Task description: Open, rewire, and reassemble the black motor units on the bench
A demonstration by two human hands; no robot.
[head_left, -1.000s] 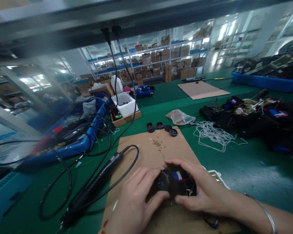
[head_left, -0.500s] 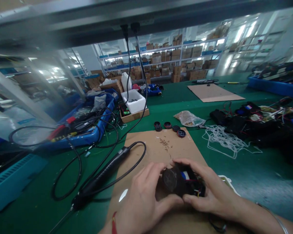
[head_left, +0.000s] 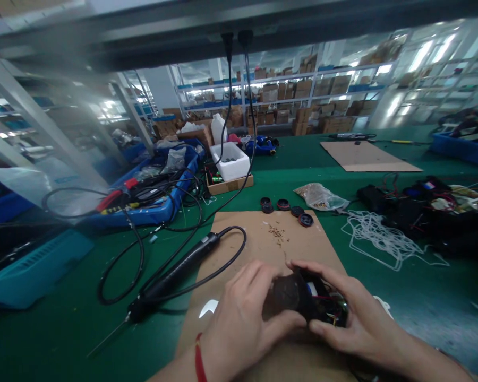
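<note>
Along the left of the green bench (head_left: 63,329) sit a teal plastic crate (head_left: 35,270) and a blue tray (head_left: 155,215) tangled with black cables. Nearer the middle, an electric screwdriver (head_left: 179,273) lies across the left edge of a cardboard sheet (head_left: 239,233), not held, its cord looping away.

On that sheet, at the near side, both hands curl closely around a black wired unit (head_left: 302,297). The left hand (head_left: 242,323), with a red thread bracelet (head_left: 199,361) at the wrist, cups its round end, and the right hand (head_left: 354,323) wraps the end with red wires and a blue patch. A firm two-handed hold with the fingers kept off those wires would seem the safest way to handle it.

Beyond them lie small brass screws (head_left: 276,232) and four round black caps (head_left: 282,206). To the right are a plastic bag (head_left: 321,196), a white cord (head_left: 382,239), and a heap of wired black units (head_left: 414,212). No brand or label is legible.
</note>
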